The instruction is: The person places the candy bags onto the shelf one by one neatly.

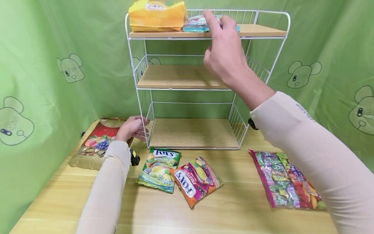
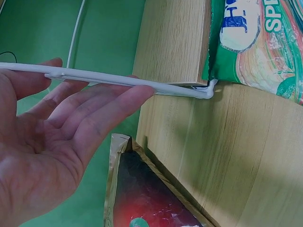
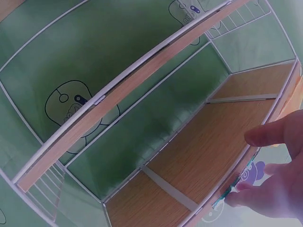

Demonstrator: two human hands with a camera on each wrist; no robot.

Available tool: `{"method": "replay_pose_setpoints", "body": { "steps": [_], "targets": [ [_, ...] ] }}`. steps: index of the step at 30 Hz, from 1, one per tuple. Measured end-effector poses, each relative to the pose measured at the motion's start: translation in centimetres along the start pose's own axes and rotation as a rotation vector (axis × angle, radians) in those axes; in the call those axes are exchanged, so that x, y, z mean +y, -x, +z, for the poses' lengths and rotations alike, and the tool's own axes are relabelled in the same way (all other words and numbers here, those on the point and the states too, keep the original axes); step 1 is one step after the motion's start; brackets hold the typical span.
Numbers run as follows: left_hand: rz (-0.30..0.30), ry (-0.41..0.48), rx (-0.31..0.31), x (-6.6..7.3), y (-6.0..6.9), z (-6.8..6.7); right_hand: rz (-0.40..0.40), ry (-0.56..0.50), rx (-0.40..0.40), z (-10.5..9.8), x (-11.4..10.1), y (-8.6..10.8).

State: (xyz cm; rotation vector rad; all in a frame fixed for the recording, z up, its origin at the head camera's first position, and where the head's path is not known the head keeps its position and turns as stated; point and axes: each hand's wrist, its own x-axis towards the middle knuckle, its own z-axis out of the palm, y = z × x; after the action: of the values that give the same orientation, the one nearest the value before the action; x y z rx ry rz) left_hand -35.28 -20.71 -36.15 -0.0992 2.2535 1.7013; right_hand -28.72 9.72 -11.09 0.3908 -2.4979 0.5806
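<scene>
My right hand (image 1: 225, 52) is raised at the top shelf of a white wire rack (image 1: 188, 88), fingers spread apart over a flat blue shiny packet (image 1: 194, 28). In the right wrist view, that hand (image 3: 279, 177) is beside the shelf's front edge, with a teal packet edge (image 3: 232, 187) near the fingertips; contact is unclear. Low on the rack's left side, my left hand (image 1: 135, 127) touches the upright. The left wrist view shows this hand (image 2: 61, 127) with fairly straight fingers along the white post (image 2: 180, 89). A yellow packet (image 1: 157, 19) stands on the top shelf.
On the table lie a green Fox's candy bag (image 1: 160, 169), an orange and magenta Fox's bag (image 1: 198, 178) overlapping its edge, and a large mixed candy bag (image 1: 280, 178) at right. A red and gold bag (image 1: 103, 133) lies left of the rack. Green curtains (image 1: 96, 48) surround everything.
</scene>
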Motion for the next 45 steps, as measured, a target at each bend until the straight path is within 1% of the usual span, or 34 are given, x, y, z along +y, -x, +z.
{"method": "replay_pose_setpoints", "body": {
  "steps": [7, 12, 16, 18, 22, 24, 27, 30, 34, 37, 41, 45],
  "targets": [
    [0.000, 0.001, -0.007, -0.1, -0.1, 0.1, -0.089, -0.002, 0.092, 0.1, 0.7, 0.9],
    [-0.003, 0.007, -0.009, -0.2, -0.2, 0.0, -0.142, -0.031, 0.149, 0.4, 1.3, 1.9],
    [-0.007, -0.001, -0.007, 0.0, 0.0, -0.1, -0.172, -0.044, 0.149, 1.4, 1.7, 3.1],
    [-0.006, -0.004, -0.009, 0.0, 0.0, -0.1, -0.181, -0.042, 0.131, 2.0, 2.1, 3.8],
    [-0.010, -0.003, -0.008, 0.0, 0.1, -0.2, -0.173, -0.044, 0.061, 3.6, 3.1, 5.1],
    [-0.011, -0.004, -0.008, 0.0, 0.1, -0.2, -0.156, -0.059, 0.017, 4.5, 3.7, 5.8],
    [-0.011, -0.004, -0.005, 0.1, 0.2, -0.1, -0.114, -0.101, -0.060, 6.0, 4.7, 7.1],
    [-0.012, -0.004, 0.000, 0.1, 0.2, 0.0, -0.059, -0.139, -0.159, 7.6, 5.6, 8.7],
    [-0.013, -0.010, 0.003, 0.1, 0.2, -0.1, -0.026, -0.136, -0.258, 9.7, 6.7, 10.6],
    [-0.011, -0.013, 0.002, 0.1, 0.2, -0.2, -0.003, -0.138, -0.324, 11.0, 7.1, 11.9],
    [-0.014, -0.013, 0.004, 0.0, 0.2, -0.2, 0.035, -0.164, -0.454, 12.8, 7.4, 13.6],
    [-0.010, -0.008, 0.000, 0.0, 0.2, -0.2, 0.047, -0.145, -0.562, 14.8, 7.4, 15.3]
  ]
}}
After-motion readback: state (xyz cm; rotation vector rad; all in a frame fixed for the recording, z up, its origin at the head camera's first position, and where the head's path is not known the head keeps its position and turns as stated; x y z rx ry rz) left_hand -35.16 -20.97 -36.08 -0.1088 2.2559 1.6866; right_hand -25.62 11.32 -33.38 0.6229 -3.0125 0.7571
